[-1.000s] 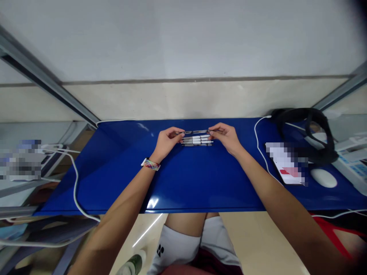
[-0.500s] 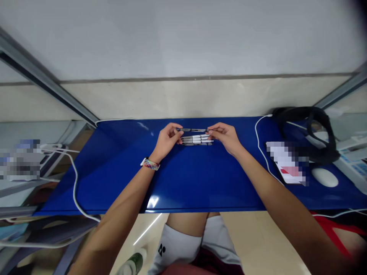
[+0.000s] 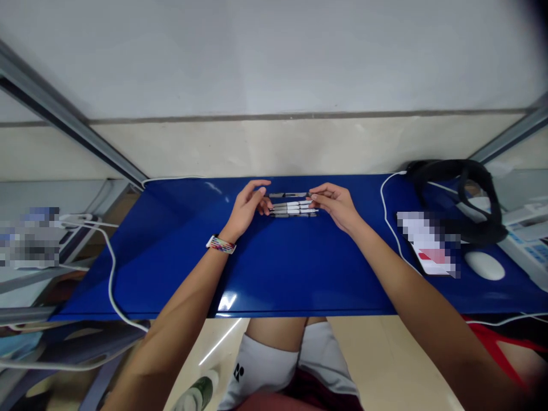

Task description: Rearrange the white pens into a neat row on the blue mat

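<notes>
Several pens lie side by side across the blue table [image 3: 274, 262]: white pens [image 3: 297, 207] with a dark-and-clear pen [image 3: 295, 215] along their near side. Beyond them is another dark pen [image 3: 289, 195], roughly parallel to the rest. Its right end sits between the thumb and fingers of my right hand [image 3: 334, 205]. My left hand [image 3: 250, 205], with a patterned band on its wrist, is beside the pens' left ends. Its thumb and fingers are apart, and nothing shows between them.
On the right are a phone [image 3: 423, 245], a white mouse [image 3: 484, 266] and a black headset-like strap [image 3: 479, 228]. White cables [image 3: 385, 208] run along both sides of the table. A wall [image 3: 274, 145] stands behind its far edge.
My left hand has let go of the far dark pen's left end, spread its fingers and shifted slightly left. My right hand stays at the pen's right end.
</notes>
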`<state>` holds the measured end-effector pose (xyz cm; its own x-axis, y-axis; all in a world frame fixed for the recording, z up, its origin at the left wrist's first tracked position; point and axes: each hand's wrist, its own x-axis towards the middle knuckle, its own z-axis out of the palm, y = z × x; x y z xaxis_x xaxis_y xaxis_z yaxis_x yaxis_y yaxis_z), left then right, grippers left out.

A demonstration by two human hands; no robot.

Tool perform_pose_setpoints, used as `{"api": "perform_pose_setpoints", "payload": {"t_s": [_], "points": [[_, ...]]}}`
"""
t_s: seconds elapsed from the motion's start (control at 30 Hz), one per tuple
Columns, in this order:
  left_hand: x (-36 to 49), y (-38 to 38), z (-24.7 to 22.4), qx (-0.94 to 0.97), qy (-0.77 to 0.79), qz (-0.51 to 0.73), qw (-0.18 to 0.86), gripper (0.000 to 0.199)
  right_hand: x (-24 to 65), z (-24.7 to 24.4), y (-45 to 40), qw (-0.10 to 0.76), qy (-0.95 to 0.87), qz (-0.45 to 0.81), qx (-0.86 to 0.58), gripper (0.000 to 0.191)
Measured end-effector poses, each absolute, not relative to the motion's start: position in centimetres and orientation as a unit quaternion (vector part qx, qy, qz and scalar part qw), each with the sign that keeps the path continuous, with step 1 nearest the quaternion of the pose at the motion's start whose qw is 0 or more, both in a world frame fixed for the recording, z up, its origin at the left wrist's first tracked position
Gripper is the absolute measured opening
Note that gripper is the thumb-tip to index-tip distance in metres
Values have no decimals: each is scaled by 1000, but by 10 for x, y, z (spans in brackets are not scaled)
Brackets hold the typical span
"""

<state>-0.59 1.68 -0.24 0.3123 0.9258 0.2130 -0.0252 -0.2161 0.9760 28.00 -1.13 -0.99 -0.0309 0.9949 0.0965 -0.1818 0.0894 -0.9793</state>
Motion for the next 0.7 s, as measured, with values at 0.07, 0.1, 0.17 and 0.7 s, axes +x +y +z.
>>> {"api": "perform_pose_setpoints", "payload": {"t_s": [0.07,0.1,0.17,0.7], "points": [[-9,20,-4,638,358,480,483,53,280,-11,-11,553,-487,529,-421,38],[-10,21,-5,647,355,491,463,64,280,-11,-11,553,-487,529,-421,37],[-10,23,-6,662,352,502,431,79,280,-11,-11,557,-485,528,-420,38],[-7,20,-7,652,379,495,431,23,280,-9,-12,547,-477,547,-418,32]]}}
